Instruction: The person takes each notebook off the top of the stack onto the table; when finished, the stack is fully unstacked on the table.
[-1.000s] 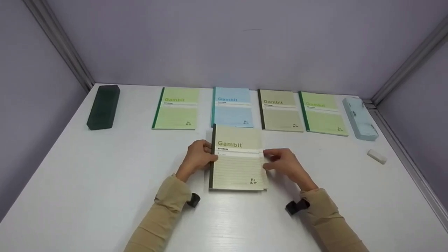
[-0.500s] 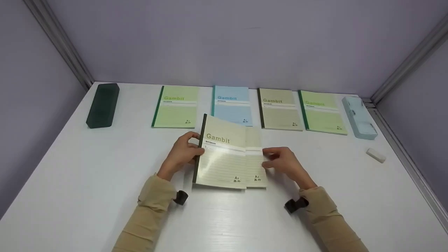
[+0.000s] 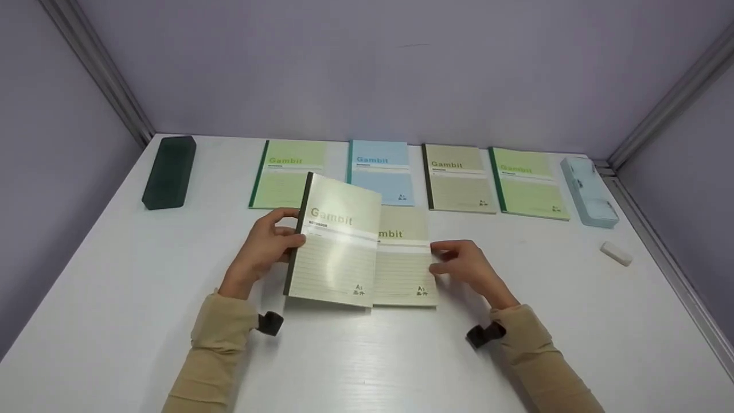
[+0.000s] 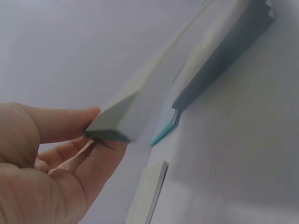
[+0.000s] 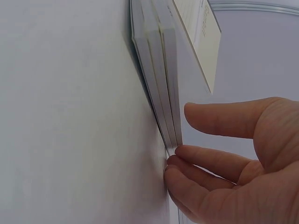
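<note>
My left hand (image 3: pixel 261 246) pinches a beige Gambit notebook (image 3: pixel 335 246) by its dark spine, thumb on the cover and fingers beneath. That notebook is raised and tilted, overlapping the left part of a stack of similar beige notebooks (image 3: pixel 404 275) on the table. In the left wrist view, the spine end of the held notebook (image 4: pixel 112 116) sits between thumb and fingers. My right hand (image 3: pixel 467 267) is at the stack's right edge. The right wrist view shows its fingertips (image 5: pixel 184 151) against the page edges of the stack (image 5: pixel 163 84), the thumb standing apart from them.
Along the back lie a green notebook (image 3: pixel 278 186), a blue one (image 3: pixel 381 180), a tan one (image 3: pixel 461 186) and another green one (image 3: pixel 533 192). A dark green case (image 3: pixel 169 172) stands far left. Far right are a light blue pencil case (image 3: pixel 590 195) and a white eraser (image 3: pixel 616 253).
My left hand has drawn the top notebook leftward off the stack and lifted its spine side, uncovering more of the notebook below. My right hand has stayed at the stack's edge.
</note>
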`<state>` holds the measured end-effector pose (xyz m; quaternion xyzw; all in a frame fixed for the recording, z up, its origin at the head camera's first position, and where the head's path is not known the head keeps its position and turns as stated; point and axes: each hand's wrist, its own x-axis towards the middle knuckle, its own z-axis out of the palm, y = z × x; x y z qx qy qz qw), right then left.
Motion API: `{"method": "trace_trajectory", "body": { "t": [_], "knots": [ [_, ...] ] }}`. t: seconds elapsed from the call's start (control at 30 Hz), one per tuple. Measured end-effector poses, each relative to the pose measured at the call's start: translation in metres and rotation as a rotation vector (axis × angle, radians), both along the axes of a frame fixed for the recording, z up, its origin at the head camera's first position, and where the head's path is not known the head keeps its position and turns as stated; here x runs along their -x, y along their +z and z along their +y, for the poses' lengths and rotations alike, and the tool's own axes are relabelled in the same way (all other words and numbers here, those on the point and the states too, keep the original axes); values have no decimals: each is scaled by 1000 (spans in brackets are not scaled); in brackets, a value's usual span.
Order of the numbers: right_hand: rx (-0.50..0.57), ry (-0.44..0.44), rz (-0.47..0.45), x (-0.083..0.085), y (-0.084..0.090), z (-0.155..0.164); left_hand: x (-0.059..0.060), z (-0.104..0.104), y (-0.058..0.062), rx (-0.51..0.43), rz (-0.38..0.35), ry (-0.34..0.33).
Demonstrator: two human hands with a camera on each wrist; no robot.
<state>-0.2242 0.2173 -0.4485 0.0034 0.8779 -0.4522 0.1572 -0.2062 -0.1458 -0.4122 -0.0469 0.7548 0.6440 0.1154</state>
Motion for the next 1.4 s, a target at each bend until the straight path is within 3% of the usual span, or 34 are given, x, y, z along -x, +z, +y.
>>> {"method": "trace_trajectory", "body": {
  "t": [0.33, 0.7, 1.1, 1.4],
  "knots": [
    [-13, -4, -10, 1, 0, 1, -13, -41, 3, 25, -27, 25],
    [-10, -12, -28, 1, 0, 1, -22, -77, -14, 58, -87, 45],
    [-6, -4, -11, -1, 4, 1, -21, -89, -34, 126, -183, 43],
    [3, -9, -22, 0, 2, 1, -24, -83, -36, 329, -153, 77]
  ]
}}
